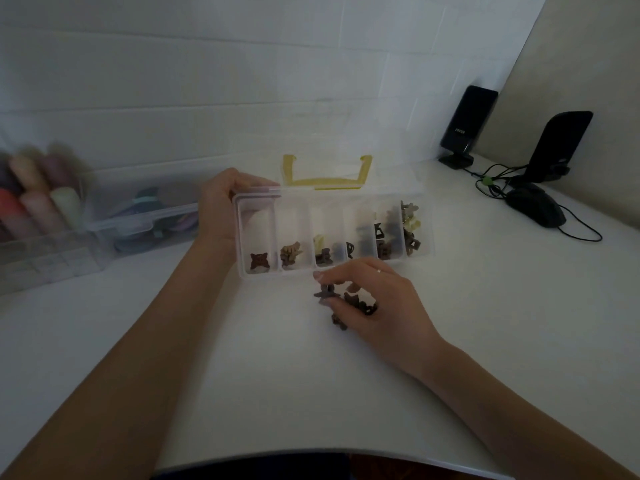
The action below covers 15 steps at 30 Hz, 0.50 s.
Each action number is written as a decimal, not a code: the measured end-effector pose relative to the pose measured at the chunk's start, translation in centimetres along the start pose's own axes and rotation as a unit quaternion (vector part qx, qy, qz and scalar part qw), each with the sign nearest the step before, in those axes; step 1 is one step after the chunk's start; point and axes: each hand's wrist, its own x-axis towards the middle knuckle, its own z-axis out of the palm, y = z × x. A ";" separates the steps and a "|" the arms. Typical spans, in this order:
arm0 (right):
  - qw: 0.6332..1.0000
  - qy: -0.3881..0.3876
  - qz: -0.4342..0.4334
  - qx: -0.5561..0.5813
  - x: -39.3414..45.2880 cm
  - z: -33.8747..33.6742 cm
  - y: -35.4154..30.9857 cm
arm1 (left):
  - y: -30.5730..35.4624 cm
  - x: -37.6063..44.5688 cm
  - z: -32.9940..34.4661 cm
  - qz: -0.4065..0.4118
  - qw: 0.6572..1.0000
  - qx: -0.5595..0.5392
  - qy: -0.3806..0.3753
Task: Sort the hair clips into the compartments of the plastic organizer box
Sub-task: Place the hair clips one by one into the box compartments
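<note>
Several hair clips [258, 260] already lie across the organizer box [242, 271] compartments on the tabletop [277, 375], while a few loose clips [349, 303] remain under the right hand [377, 299], fingers pinching one, left hand [225, 202] gripping the box's corner.

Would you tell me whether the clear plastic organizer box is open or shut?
Open: the clear plastic organizer box has its lid raised behind exposed compartments.

Open white table [277, 375] nearside; organizer box [329, 268] (lid raised) and loose clips [346, 303] block ahead.
</note>
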 end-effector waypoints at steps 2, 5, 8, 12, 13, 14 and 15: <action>1.000 0.020 -0.012 -0.003 0.1 0.0 0.0 | 0.1 0.1 -0.1 -0.001 1.000 -0.006 -0.004; 0.998 0.043 -0.043 -0.003 0.3 0.1 0.1 | 0.1 0.1 -0.1 0.000 1.000 -0.012 -0.014; 0.996 0.054 -0.063 -0.010 0.3 0.1 0.3 | 0.1 0.0 -0.1 0.007 1.000 -0.010 -0.021; 0.997 0.067 0.001 0.033 0.6 0.0 0.1 | 0.2 0.0 0.0 -0.007 1.000 -0.015 -0.011; 0.996 0.075 0.016 0.049 0.8 0.0 -0.1 | 0.2 0.0 0.1 -0.008 1.000 -0.010 -0.013; 0.995 0.083 0.015 0.055 1.1 0.1 -0.3 | 0.2 0.0 0.1 -0.008 1.000 -0.005 -0.016; 0.995 0.088 0.002 0.049 1.5 0.1 -0.6 | 0.2 0.0 0.1 -0.008 1.000 -0.001 -0.018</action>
